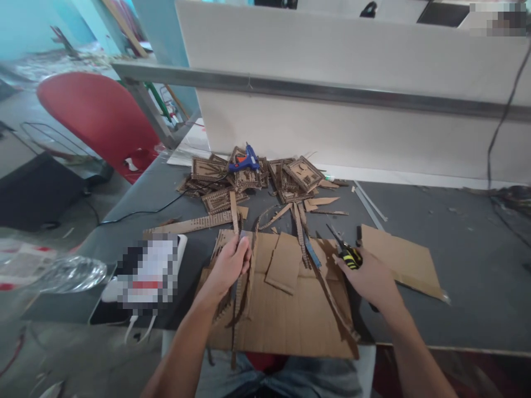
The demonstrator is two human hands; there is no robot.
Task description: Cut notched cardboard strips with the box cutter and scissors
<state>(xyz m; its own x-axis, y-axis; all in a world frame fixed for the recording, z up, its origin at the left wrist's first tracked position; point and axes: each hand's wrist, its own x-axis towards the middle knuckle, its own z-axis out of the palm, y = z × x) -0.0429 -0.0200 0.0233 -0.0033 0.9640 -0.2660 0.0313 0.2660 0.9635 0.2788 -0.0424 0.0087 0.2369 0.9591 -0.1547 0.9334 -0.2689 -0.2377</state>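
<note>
My left hand [233, 260] is closed on a narrow cardboard strip [234, 213], which stands up past my thumb. Beneath it, more thin strips hang over a large cardboard sheet [307, 309] at the table's front edge. My right hand [371, 273] is wrapped round the yellow and black handles of a pair of scissors [350, 257], whose blades point away to the upper left. On the sheet lies a smaller cardboard piece [284, 262], with a blue strip-like thing [312, 252] near it. Another cardboard piece [400, 257] rests just beyond my right hand.
A blue glue gun [248, 160] lies on a pile of cardboard panels [305, 176] at the back. To the left are a blurred phone-like device [151, 271] with white cables and a plastic bag [70, 271]. A white board [332, 127] and metal bar stand behind; a red chair [95, 113] is left.
</note>
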